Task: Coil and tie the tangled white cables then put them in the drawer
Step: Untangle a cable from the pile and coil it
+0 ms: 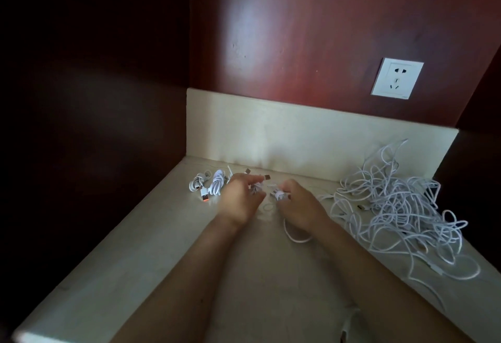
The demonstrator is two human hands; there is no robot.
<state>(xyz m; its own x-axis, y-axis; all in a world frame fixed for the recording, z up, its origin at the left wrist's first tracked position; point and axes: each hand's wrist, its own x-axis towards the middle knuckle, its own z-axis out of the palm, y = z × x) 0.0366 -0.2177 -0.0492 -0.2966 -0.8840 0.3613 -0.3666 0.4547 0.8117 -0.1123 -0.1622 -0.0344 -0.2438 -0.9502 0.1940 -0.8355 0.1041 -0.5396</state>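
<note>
A big tangle of white cables lies at the right of the cream countertop. Two coiled, tied cables sit at the back left, one with an orange USB plug. Between my hands is a small white cable bundle. My left hand pinches one side of it near a plug. My right hand grips the other side, fingers curled round it. A loop of the same cable hangs under my right wrist.
A low cream backsplash runs along the back, with a red-brown wall above it. A white wall socket sits at the upper right. Dark panels close in the left and right sides. No drawer is in view.
</note>
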